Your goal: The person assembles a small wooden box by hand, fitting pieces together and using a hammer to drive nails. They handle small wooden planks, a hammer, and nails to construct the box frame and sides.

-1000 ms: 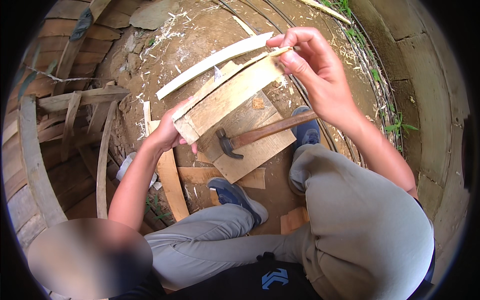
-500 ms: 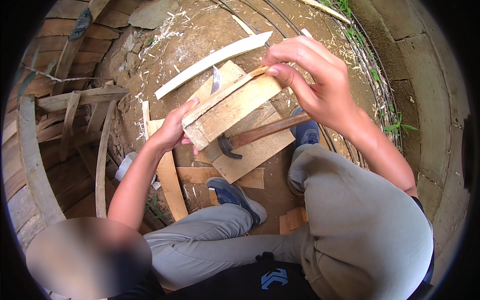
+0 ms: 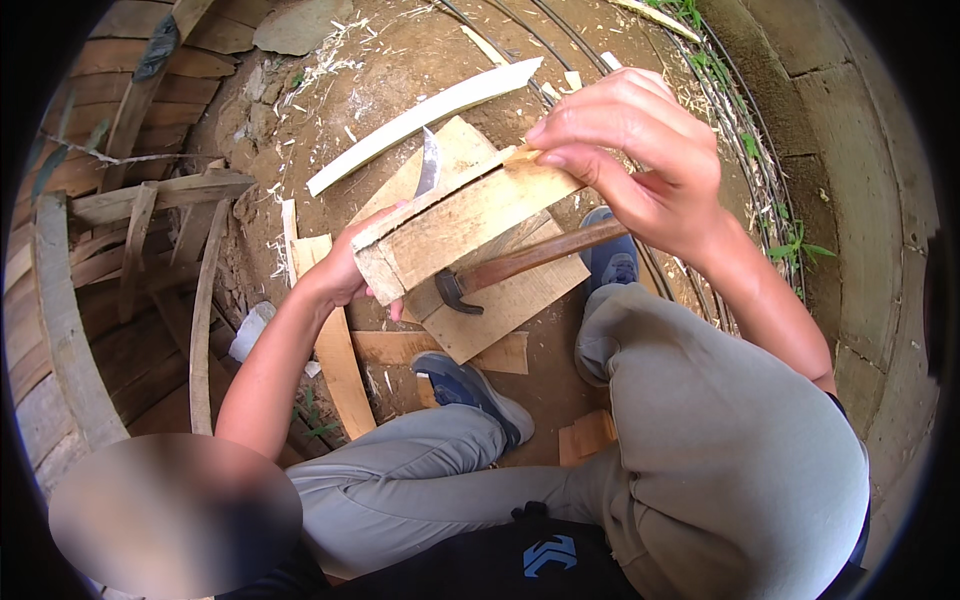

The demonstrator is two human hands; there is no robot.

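Above the ground, a box-like piece of joined wooden boards point(image 3: 470, 222) slants up to the right, with a dark gap along its upper edge. My left hand point(image 3: 345, 262) grips its left end from the side and below, its fingers partly hidden. At the right end, my right hand point(image 3: 650, 150) pinches the upper corner between thumb and fingers, near a thin orange-brown sliver. Below lies a claw hammer point(image 3: 545, 255) with a wooden handle, resting on a flat board point(image 3: 510, 315). A curved metal blade point(image 3: 430, 165) shows behind the held piece; its handle is hidden.
A long pale wood strip point(image 3: 425, 125) lies beyond the boards. Wood shavings and thin dark cables point(image 3: 545, 45) are on the dirt. Wooden framing point(image 3: 140, 250) stands at left, a plank wall point(image 3: 850, 200) at right. My shoes point(image 3: 470, 400) flank the boards.
The held wooden piece has shifted slightly left and tilted a little. My right hand has moved a bit to the right, its fingers lower on the corner. The hammer stays in place.
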